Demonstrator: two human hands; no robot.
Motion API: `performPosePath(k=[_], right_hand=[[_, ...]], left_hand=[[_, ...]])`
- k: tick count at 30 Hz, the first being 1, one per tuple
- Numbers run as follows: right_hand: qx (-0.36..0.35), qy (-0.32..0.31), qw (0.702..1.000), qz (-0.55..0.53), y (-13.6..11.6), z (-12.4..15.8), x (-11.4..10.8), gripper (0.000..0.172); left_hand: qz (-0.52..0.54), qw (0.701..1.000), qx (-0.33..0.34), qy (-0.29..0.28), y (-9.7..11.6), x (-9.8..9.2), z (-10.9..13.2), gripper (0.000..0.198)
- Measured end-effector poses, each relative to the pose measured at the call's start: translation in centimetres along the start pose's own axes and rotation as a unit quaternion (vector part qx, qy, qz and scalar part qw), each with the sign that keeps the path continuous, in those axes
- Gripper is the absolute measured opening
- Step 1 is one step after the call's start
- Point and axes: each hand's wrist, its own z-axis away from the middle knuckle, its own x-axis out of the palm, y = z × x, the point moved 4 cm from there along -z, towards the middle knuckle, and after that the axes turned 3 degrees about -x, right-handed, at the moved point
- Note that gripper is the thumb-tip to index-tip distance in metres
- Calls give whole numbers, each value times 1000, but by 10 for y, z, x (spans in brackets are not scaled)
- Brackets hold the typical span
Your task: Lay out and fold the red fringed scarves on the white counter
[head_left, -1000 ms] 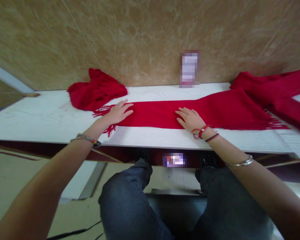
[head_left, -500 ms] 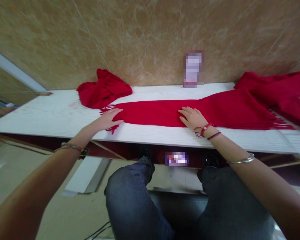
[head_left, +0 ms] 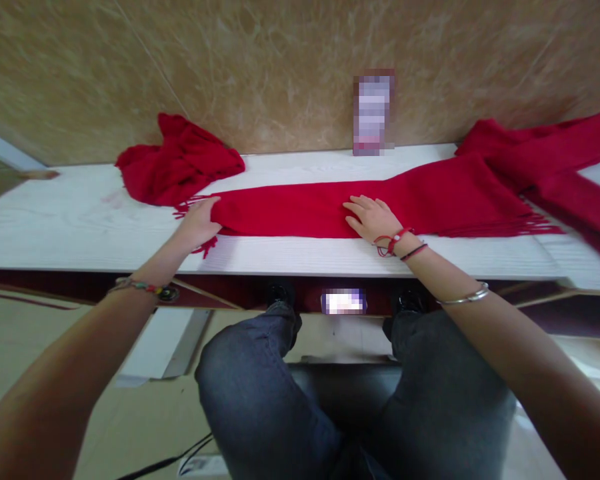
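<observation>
A long red fringed scarf (head_left: 290, 210) lies spread along a white wood-grain tabletop. At its left end, my left hand (head_left: 201, 223) bends its fingers and thumb about the scarf's edge; fringe strands show beside it. My right hand (head_left: 371, 217) rests flat on the middle of the scarf, fingers spread. Behind my left hand sits a bunched red cloth (head_left: 180, 160). To the right, the scarf widens into folded layers with fringe, and more red cloth (head_left: 545, 153) lies crosswise there.
A marbled tan wall (head_left: 280, 67) rises behind the tabletop (head_left: 300, 257). A blurred-out upright panel (head_left: 373, 113) stands against it. Under the table are a lit, blurred-out rectangle (head_left: 344, 301), a white box-like piece (head_left: 155, 343) and cables (head_left: 180, 457) on the floor.
My left hand has drawn back slightly toward the fringe, and its fingers have gone from stretched out to bent. My right hand stays in place on the scarf. The view has shifted a little.
</observation>
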Motion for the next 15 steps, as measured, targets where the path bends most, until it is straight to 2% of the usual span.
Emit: performPosePath(k=[3,7,10,12,15], right_hand=[[-4,-1,1000,-1,0,0,0,47],[-13,6,1000,10,1,0,2,47],[-13,9,1000,12,2,-1,3,47],[-14,5,1000,10,2,-1,3,47],[-13,-1,1000,8,2,0,3,48]], left_hand=[[-41,999,-15,-16,-27,-7,1,62],[-100,987,-115,-44,-77,-17,10,58],[-109,978,-175,-42,-97,-23,18,58],[-94,984,-145,-32,-94,-24,21,57],[-24,998,-16,-53,-70,-19,20,56]])
